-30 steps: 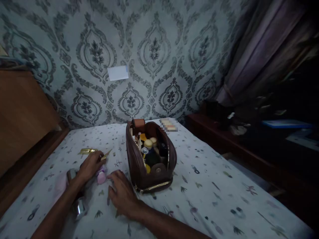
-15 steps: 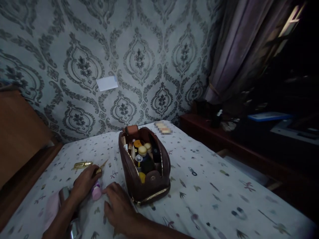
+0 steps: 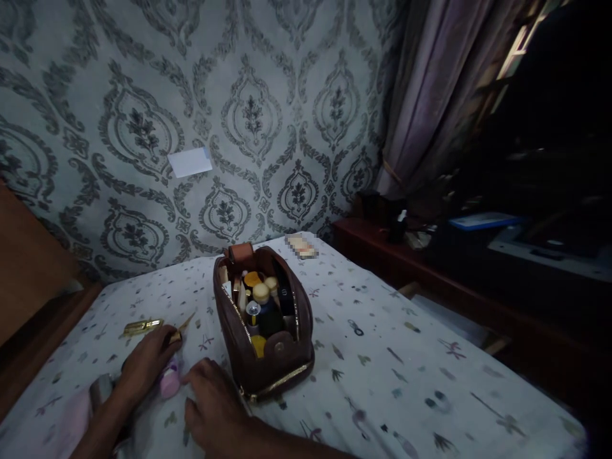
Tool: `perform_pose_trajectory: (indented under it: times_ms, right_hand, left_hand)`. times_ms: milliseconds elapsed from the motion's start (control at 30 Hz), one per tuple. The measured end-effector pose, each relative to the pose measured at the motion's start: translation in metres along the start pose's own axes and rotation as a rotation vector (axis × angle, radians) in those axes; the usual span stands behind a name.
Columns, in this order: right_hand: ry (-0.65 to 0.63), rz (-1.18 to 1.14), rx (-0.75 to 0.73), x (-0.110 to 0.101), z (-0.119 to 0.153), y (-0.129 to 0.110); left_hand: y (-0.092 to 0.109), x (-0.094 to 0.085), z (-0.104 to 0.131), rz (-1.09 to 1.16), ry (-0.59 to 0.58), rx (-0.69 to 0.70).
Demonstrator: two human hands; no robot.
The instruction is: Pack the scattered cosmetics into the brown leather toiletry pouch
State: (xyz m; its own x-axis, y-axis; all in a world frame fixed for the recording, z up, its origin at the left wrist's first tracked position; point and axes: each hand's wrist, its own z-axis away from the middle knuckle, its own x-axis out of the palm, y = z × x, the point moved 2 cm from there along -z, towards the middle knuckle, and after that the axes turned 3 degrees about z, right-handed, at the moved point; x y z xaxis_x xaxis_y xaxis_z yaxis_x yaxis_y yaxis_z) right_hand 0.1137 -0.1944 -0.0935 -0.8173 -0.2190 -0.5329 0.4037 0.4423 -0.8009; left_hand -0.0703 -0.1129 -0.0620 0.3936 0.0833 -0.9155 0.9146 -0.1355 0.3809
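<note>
My left hand [image 3: 146, 360] rests low over the sheet with its fingers curled in. At its fingertips is a small gold-coloured item [image 3: 176, 336], with a thin pointed tan shape just beyond it. A bottle with a pink cap [image 3: 169, 382] lies beside this hand, partly covered by it. My right hand [image 3: 215, 401] is on the sheet with its fingers loosely bent and apart, the index near the pink cap, holding nothing. To its right stands a brown toiletry bag [image 3: 268, 379], unzipped and filled with several bottles and cosmetics. A gold tube [image 3: 143, 326] lies beyond my left hand.
The patterned bed sheet [image 3: 363, 382] spreads under everything. A pixelated flat item [image 3: 302, 247] lies near the wall. Pale and dark things are partly hidden under my left forearm. A brown board [image 3: 29, 274] stands at left, a dark red wooden ledge [image 3: 363, 239] at right.
The view has swung slightly to the right, so everything sits further left in the picture. Both hands keep nearly the same place and pose beside the bag.
</note>
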Motion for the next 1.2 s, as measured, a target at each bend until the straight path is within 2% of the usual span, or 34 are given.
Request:
perform_pose_trajectory:
  times_ms: [200, 400, 500, 600, 733, 867, 1000, 1067, 1200]
  right_hand:
    - [0.029, -0.006, 0.006, 0.002, 0.000, 0.002]
    - [0.019, -0.017, 0.028, 0.001, -0.001, 0.002]
    - [0.079, -0.029, -0.021, 0.003, 0.000, 0.005]
    - [0.136, -0.063, -0.117, 0.006, 0.000, 0.009]
    - [0.098, -0.106, -0.147, 0.004, 0.000, 0.009]
    - [0.094, -0.151, -0.150, -0.001, -0.001, 0.005]
    - [0.106, -0.191, -0.171, -0.003, -0.003, 0.003]
    - [0.113, -0.208, -0.172, -0.005, -0.004, 0.002]
    - [0.111, -0.247, -0.120, -0.006, -0.006, 0.002]
  left_hand:
    - [0.006, -0.008, -0.001, 0.034, 0.007, 0.031]
    - [0.004, -0.013, 0.012, 0.027, 0.140, 0.113]
    - [0.005, -0.012, 0.024, 0.030, 0.203, 0.154]
    - [0.013, -0.010, 0.038, 0.054, 0.203, 0.184]
    - [0.023, -0.003, 0.054, 0.032, 0.230, 0.235]
    - [0.025, 0.009, 0.062, -0.128, 0.261, 0.330]
    - [0.022, 0.014, 0.067, -0.256, 0.355, 0.375]
    - [0.023, 0.012, 0.069, -0.241, 0.361, 0.411]
    - [0.023, 0.011, 0.072, -0.155, 0.295, 0.470]
